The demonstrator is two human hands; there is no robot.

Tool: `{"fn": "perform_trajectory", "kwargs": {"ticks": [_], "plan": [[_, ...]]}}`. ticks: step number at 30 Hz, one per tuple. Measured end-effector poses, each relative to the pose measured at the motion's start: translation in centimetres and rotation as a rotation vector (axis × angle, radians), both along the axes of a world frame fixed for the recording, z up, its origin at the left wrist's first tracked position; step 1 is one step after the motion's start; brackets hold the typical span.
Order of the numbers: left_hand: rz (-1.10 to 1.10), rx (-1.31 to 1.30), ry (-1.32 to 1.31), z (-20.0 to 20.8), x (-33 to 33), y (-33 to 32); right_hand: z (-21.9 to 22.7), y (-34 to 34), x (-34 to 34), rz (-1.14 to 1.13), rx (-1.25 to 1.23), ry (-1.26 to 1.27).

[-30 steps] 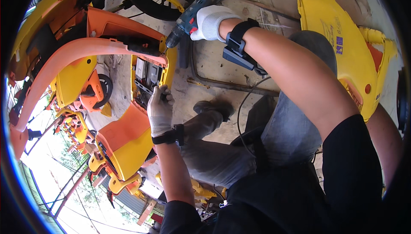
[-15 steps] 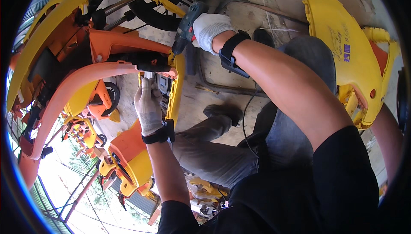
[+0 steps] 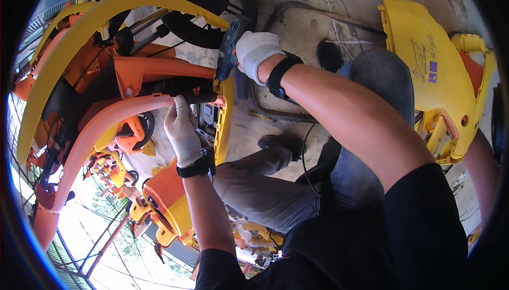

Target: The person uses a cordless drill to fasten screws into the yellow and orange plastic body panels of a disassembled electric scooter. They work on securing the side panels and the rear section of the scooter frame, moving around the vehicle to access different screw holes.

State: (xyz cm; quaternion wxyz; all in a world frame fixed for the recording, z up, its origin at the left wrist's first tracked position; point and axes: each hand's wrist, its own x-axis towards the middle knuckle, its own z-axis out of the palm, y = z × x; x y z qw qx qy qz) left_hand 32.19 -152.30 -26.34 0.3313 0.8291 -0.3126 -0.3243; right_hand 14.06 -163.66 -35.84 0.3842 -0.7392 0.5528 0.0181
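My right hand (image 3: 258, 51), in a white knit glove, grips a dark teal cordless drill (image 3: 232, 46). The drill's nose points down at the corner where a yellow trim piece (image 3: 225, 115) meets the orange body. Gloved as well, my left hand (image 3: 183, 133) has its fingers raised against the lower edge of the curved orange panel (image 3: 114, 111), close to the panel's end. Its fingertips are partly hidden at that edge. Between the hand and the yellow trim, a grey boxy part (image 3: 209, 114) shows inside the scooter body.
A black wheel (image 3: 204, 11) stands beyond the scooter body. At the right is a large yellow body panel (image 3: 424, 62), with another person's arm (image 3: 481, 170) beside it. A bent metal tube frame (image 3: 286, 115) lies on the floor. More orange and yellow scooters (image 3: 164, 200) stand at lower left.
My left hand's fingers have shifted left along the orange panel's edge, away from its end. The scooter body sits slightly lower and farther right in view. The drill stays at the same corner.
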Motion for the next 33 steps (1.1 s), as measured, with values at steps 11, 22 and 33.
{"fn": "perform_trajectory", "kwargs": {"ticks": [11, 22, 33], "plan": [[0.003, 0.036, 0.004, 0.2, 0.4, -0.4, -1.5, 0.8, 2.0, -0.037, -0.025, 0.050], [0.023, -0.003, 0.057, 0.1, 0.7, -0.5, -0.8, 1.1, 1.6, -0.064, -0.006, 0.019], [0.036, -0.002, 0.118, 0.1, 1.1, -0.6, -2.1, 1.6, 2.3, -0.082, -0.151, 0.021]]}}
